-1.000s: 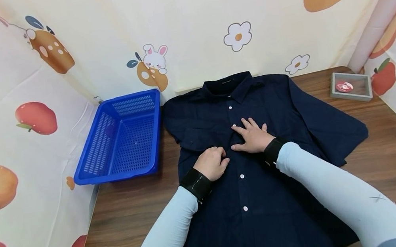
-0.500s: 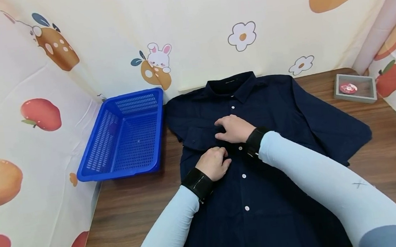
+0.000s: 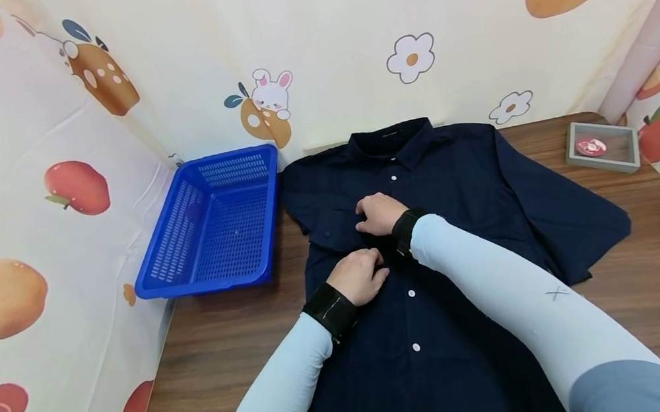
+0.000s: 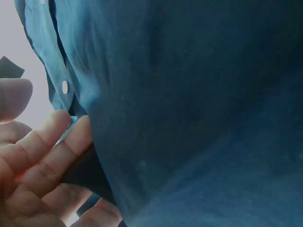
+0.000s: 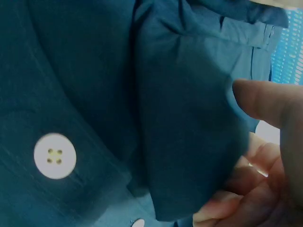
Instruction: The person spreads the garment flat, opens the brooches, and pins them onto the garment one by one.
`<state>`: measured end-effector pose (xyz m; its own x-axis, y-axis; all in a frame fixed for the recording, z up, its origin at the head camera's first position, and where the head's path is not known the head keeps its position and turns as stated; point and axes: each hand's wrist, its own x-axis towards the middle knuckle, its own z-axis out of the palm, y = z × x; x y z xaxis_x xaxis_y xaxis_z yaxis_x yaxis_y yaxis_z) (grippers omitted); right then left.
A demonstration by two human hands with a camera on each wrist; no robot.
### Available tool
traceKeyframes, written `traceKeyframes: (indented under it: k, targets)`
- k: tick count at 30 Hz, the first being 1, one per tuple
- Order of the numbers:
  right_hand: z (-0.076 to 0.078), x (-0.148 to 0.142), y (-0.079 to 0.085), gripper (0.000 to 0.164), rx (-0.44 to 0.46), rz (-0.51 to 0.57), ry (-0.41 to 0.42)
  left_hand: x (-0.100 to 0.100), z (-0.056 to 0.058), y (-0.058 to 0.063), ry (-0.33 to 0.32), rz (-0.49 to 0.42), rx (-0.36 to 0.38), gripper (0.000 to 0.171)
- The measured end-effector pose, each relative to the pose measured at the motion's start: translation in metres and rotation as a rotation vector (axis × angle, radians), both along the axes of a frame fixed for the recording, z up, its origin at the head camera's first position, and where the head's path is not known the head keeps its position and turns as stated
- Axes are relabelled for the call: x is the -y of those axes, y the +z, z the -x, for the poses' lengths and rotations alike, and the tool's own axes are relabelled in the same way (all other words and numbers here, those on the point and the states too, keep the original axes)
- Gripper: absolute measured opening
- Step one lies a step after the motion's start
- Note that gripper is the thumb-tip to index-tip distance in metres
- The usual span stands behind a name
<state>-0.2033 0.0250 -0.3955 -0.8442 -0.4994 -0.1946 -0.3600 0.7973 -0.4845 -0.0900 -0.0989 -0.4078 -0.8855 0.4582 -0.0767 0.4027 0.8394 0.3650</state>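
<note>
A navy button-up shirt (image 3: 440, 175) lies front up on the table, collar toward the wall. Its left-side sleeve is folded in across the chest, with the cuff (image 3: 335, 231) near the button strip. My right hand (image 3: 380, 213) grips the end of this sleeve, thumb on the near face and fingers curled behind it in the right wrist view. Just below, my left hand (image 3: 356, 276) rests on the shirt front with loosely bent fingers. In the left wrist view its thumb (image 4: 14, 97) stands apart from the fingers, and cloth hides some fingertips.
A blue plastic basket (image 3: 229, 242) stands left of the shirt. The other sleeve (image 3: 576, 222) spreads out to the right. A small grey tray (image 3: 601, 146) with a red and white item sits at the back right. Fruit-print sheets (image 3: 338, 46) line the back and sides.
My right hand has moved left from the button strip, where its fingers were spread, and now grips the folded sleeve's end. The left hand stays in place. The head view has shifted slightly.
</note>
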Motion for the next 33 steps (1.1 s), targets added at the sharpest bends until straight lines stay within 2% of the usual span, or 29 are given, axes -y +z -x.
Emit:
traceKeyframes:
  k: [4, 8, 12, 16, 20, 25, 30, 33]
  targets:
    - [-0.004, 0.000, 0.003, 0.043, 0.003, 0.017, 0.027, 0.004, -0.003, 0.002, 0.000, -0.005, 0.010, 0.017]
    - [-0.010, -0.004, 0.011, 0.037, -0.022, 0.087, 0.080, 0.010, -0.007, 0.005, -0.002, -0.008, 0.006, 0.020]
    - [-0.018, -0.008, 0.018, 0.027, -0.078, 0.198, 0.110, 0.020, -0.011, 0.010, 0.016, -0.009, 0.003, 0.032]
    - [-0.025, -0.012, 0.023, 0.023, -0.172, 0.307, 0.095, 0.032, -0.015, 0.017, 0.069, -0.008, -0.009, 0.046]
    - [-0.032, -0.015, 0.024, 0.023, -0.286, 0.412, 0.058, 0.045, -0.017, 0.030, 0.147, -0.053, -0.096, 0.047]
    - [-0.039, -0.016, 0.026, 0.022, -0.451, 0.541, 0.018, 0.060, -0.013, 0.054, 0.240, -0.105, -0.197, 0.042]
    - [-0.045, -0.014, 0.028, 0.029, -0.556, 0.611, 0.000, 0.069, -0.005, 0.072, 0.286, -0.132, -0.222, 0.043]
    - [-0.049, -0.012, 0.027, 0.028, -0.636, 0.632, 0.027, 0.070, -0.001, 0.079, 0.291, -0.252, -0.176, 0.046]
